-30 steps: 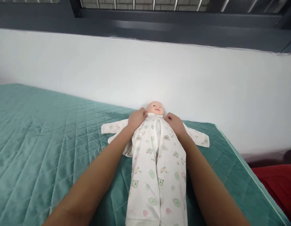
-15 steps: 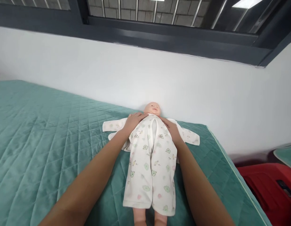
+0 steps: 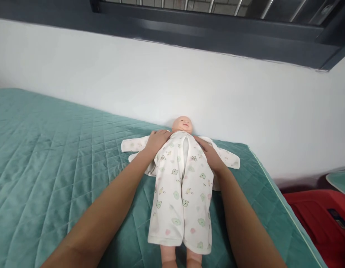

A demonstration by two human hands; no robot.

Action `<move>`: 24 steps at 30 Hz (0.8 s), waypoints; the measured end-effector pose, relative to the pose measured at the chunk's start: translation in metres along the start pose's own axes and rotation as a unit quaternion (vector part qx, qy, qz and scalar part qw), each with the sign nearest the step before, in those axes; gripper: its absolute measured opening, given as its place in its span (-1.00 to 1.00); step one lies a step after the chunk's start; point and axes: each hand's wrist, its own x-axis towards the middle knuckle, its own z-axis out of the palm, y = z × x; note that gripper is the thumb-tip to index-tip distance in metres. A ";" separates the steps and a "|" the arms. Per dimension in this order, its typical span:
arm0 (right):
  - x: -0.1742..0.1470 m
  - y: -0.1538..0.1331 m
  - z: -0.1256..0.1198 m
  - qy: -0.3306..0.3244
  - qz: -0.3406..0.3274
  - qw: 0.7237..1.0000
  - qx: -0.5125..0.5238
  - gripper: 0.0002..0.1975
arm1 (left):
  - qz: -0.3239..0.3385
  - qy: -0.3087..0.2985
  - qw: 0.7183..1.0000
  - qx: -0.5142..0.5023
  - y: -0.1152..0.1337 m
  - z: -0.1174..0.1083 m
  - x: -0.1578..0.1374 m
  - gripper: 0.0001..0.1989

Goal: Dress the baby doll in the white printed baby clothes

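A baby doll [image 3: 182, 124] lies on its back on a green quilted bed cover, its head by the wall. White trousers [image 3: 180, 193] printed with green bears and pink spots cover its front up near the neck, and its bare lower legs [image 3: 168, 256] stick out below. Beneath it a white jacket [image 3: 229, 159] is spread, sleeves out to both sides. My left hand [image 3: 159, 141] rests on the trousers' upper left edge, fingers stretched toward the neck. On the opposite edge lies my right hand [image 3: 211, 152], fingers extended and partly hidden by the cloth.
The green quilted cover [image 3: 63, 167] reaches far to the left, and its piped edge runs down on the right. Behind stands a white wall [image 3: 150, 82] below a dark window frame [image 3: 172, 29] with bars. A red plastic object [image 3: 314, 212] is at the lower right.
The camera view has tilted slightly downward, so less of the window shows. My right hand has shifted slightly outward to the right; both hands remain beside the trousers' top.
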 end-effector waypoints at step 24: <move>-0.028 0.011 0.006 0.060 0.164 0.985 0.013 -0.70 | -0.121 -0.027 0.990 -0.067 0.023 -0.010 -0.069 -0.83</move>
